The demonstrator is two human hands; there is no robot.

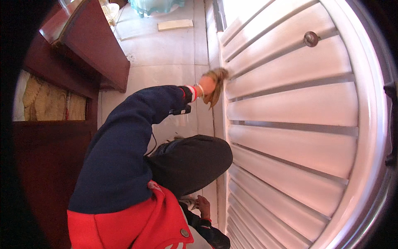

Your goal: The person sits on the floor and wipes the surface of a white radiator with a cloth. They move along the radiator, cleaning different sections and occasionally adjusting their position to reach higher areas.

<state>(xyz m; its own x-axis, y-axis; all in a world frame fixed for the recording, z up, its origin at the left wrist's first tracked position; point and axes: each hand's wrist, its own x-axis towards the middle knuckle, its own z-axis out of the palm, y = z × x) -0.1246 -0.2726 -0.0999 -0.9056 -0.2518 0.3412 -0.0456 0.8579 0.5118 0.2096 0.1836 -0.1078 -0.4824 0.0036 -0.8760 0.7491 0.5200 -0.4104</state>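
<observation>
My left hand (206,86) is closed around a crumpled brown cloth (219,81), slightly blurred. One end of the cloth meets the lower left edge of a white slatted panel (292,109), while a loose corner hangs down towards the floor. Lower in the picture, my right hand (204,206) is beside a shoe (189,203), below my bent knee. Its fingers are slightly apart and nothing shows in them. Dark slots run between the panel's slats, and a round brownish knob (311,39) sits near its upper right.
Dark red wooden furniture (96,43) stands on the left, with tan fabric (53,98) in an opening. A pale flat block (175,25) lies on the tiled floor (161,74). Turquoise fabric (155,6) hangs at the top. My trousered knee (199,162) nearly touches the panel.
</observation>
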